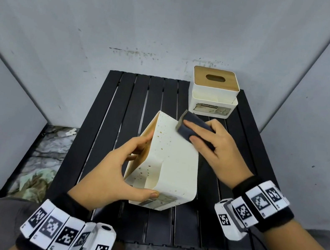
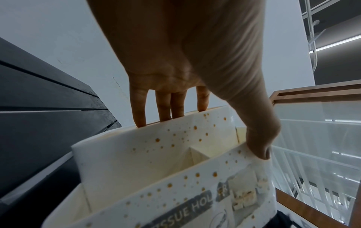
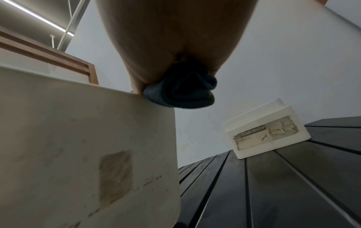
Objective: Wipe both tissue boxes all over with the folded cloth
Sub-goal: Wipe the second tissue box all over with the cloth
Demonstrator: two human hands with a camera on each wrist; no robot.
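1. Left hand (image 1: 114,173) grips the brown-speckled white plastic tissue box (image 1: 171,165), tipped on its side mid-table.
2. Right hand (image 1: 219,150) presses the folded dark blue cloth (image 1: 192,127) on its far corner, fingers curled over the cloth.
3. Second white tissue box with wooden lid (image 1: 213,93) stands upright, far right, on the black slatted table (image 1: 115,102).

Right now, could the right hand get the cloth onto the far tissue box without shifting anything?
Probably yes. The right hand with the cloth is at the held box's far end, and only bare table separates it from the far tissue box.
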